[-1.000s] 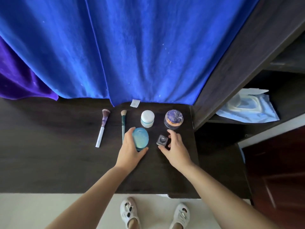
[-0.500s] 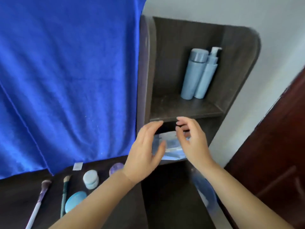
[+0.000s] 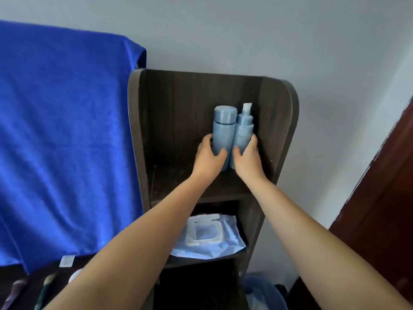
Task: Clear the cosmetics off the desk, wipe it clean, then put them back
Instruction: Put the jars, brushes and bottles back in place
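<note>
My left hand [image 3: 209, 158] grips the capped bottle [image 3: 223, 135], my right hand [image 3: 247, 158] grips the pump bottle [image 3: 243, 133], both upright on the shelf [image 3: 178, 180].

The upper shelf [image 3: 169, 182] is lying open at the front and bare across its left half. Its side walls and back panel are closing it in. The two blue bottles [image 3: 232, 135] are standing together near the right wall, leaving little room there. Both hands [image 3: 209, 156] are flanking them. Below, a wipes pack [image 3: 207, 238] is filling the lower shelf.
</note>
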Demonstrator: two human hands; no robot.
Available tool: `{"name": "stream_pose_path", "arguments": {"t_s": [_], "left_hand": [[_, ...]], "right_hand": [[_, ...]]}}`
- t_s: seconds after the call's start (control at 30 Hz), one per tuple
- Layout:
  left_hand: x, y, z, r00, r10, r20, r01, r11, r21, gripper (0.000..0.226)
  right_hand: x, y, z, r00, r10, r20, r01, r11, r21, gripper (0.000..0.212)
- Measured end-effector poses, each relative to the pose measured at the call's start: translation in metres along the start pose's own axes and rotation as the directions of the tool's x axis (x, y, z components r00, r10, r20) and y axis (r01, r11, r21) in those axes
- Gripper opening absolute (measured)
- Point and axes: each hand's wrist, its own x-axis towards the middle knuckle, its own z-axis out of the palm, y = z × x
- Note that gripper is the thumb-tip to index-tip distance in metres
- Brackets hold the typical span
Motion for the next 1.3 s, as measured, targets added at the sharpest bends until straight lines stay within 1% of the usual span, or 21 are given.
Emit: {"name": "stream_pose_path", "arguments": {"t_s": [0.1,0.2,0.33,0.47,0.6,0.73,0.83,0.9,0.97,1.07,1.17,1.3], "left_hand": [[0.001,0.004,0.0,0.999,-0.025,0.039,0.026,0.999,-0.039,0.057],[-0.005,0.009,-0.006,0.998,-0.047,0.048,0.051,0.995,-0.08,0.057],[-0.024,0.01,-0.02,0.999,-0.015,0.052,0.018,0.998,-0.059,0.054],[-0.057,0.012,-0.039,0.997,0.046,0.065,-0.039,0.995,-0.097,0.051],[-0.104,0.017,-0.077,0.988,0.106,0.111,-0.088,0.983,-0.161,0.051],[-0.158,0.01,-0.144,0.975,0.153,0.161,-0.123,0.976,-0.181,0.048],[-0.201,-0.012,-0.216,0.976,0.139,0.167,-0.117,0.983,-0.139,0.046],[-0.222,-0.033,-0.267,0.983,0.101,0.15,-0.089,0.992,-0.085,0.043],[-0.24,-0.057,-0.322,0.994,0.026,0.111,-0.024,0.999,-0.023,0.045],[-0.259,-0.09,-0.397,0.995,-0.103,0.01,0.103,0.994,0.036,0.041],[-0.277,-0.13,-0.465,0.965,-0.236,-0.113,0.241,0.97,0.04,0.039],[-0.3,-0.188,-0.526,0.88,-0.407,-0.245,0.414,0.91,-0.026,0.042]], "right_hand": [[0.002,0.002,0.0,0.999,-0.038,0.026,0.038,0.999,0.012,0.06],[-0.002,0.004,-0.006,0.995,-0.073,0.063,0.073,0.997,0.016,0.055],[-0.02,0.004,-0.016,0.994,-0.091,0.067,0.092,0.996,-0.007,0.049],[-0.057,-0.007,-0.027,0.992,-0.117,0.046,0.118,0.993,-0.022,0.048],[-0.107,-0.035,-0.034,0.987,-0.162,0.021,0.163,0.986,-0.044,0.05],[-0.169,-0.082,-0.017,0.981,-0.194,0.012,0.194,0.981,0.011,0.049],[-0.222,-0.12,0.024,0.977,-0.21,0.043,0.207,0.975,0.079,0.047],[-0.252,-0.137,0.06,0.974,-0.212,0.082,0.201,0.972,0.124,0.046],[-0.28,-0.151,0.107,0.97,-0.201,0.136,0.181,0.973,0.146,0.045],[-0.313,-0.162,0.177,0.957,-0.159,0.244,0.124,0.981,0.15,0.042],[-0.339,-0.164,0.248,0.922,-0.095,0.376,0.068,0.994,0.084,0.04],[-0.37,-0.151,0.326,0.839,0.005,0.544,-0.009,1.0,0.005,0.036]]}}
